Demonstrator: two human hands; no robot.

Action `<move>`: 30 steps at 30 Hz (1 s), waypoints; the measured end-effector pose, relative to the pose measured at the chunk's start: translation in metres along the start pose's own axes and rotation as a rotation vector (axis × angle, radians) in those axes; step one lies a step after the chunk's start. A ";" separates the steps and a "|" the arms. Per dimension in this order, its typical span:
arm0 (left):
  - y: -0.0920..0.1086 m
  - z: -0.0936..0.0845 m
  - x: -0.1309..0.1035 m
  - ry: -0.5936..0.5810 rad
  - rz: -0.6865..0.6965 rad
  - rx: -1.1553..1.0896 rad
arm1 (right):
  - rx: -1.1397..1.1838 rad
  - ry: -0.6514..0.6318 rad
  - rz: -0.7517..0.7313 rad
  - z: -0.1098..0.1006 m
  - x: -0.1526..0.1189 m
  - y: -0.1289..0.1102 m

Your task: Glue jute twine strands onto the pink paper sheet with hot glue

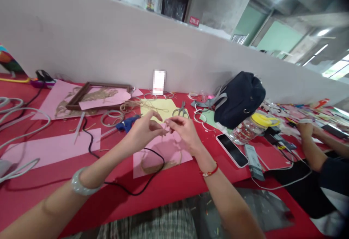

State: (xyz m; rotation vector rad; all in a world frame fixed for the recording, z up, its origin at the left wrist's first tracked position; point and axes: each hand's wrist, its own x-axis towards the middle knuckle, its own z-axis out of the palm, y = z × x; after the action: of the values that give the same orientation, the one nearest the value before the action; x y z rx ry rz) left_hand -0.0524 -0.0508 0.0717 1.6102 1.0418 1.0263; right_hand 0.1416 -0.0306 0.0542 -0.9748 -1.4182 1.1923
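Note:
My left hand (148, 130) and my right hand (183, 129) meet above a pink sheet (160, 151), fingertips almost touching. The right thumb and fingers are pinched together. On the left, the fingers curl in toward the same spot. Whatever lies between the fingertips is too small to make out. Under them, a brown twine outline (156, 168) rests on the pink sheet, crossed by a black cable (152, 181). Just behind the hands are scissors (182, 111) and a yellow sheet (166, 105). A blue glue gun (128, 123) lies to the left of my left hand, with loose twine (141, 105) behind it.
At the left are a brown frame (71, 106), another pink sheet (54, 150) and white coiled cord (40, 113). Rightward stand a dark bag (240, 99), a yellow-lidded jar (247, 130) and a phone (232, 151). A co-worker's arm (312, 148) reaches over the red table (125, 206).

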 end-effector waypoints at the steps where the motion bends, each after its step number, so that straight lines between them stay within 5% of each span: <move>1: 0.000 0.013 0.001 -0.028 -0.002 -0.002 | 0.010 0.022 0.002 -0.009 -0.006 -0.001; 7: 0.002 0.058 0.003 -0.164 -0.006 0.025 | 0.161 0.052 0.131 -0.044 -0.030 0.014; 15: -0.019 0.046 -0.050 -0.237 0.118 0.343 | 0.293 0.134 0.326 -0.060 -0.032 0.051; 22: -0.046 0.051 -0.074 -0.361 0.373 0.518 | 0.385 0.094 0.367 -0.052 -0.042 0.051; 25: -0.036 0.048 -0.068 -0.347 0.266 0.363 | 0.380 0.114 0.379 -0.052 -0.043 0.050; 28: -0.003 0.047 -0.072 -0.320 0.026 0.004 | 0.376 0.146 0.388 -0.052 -0.041 0.051; 30: 0.022 0.052 -0.089 -0.449 -0.091 -0.346 | 0.375 0.172 0.394 -0.054 -0.039 0.053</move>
State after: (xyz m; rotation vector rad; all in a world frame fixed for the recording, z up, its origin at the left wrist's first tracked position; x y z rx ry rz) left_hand -0.0261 -0.1523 0.0676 1.4038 0.5906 0.6923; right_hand 0.2001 -0.0488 -0.0050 -1.0846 -0.8457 1.5528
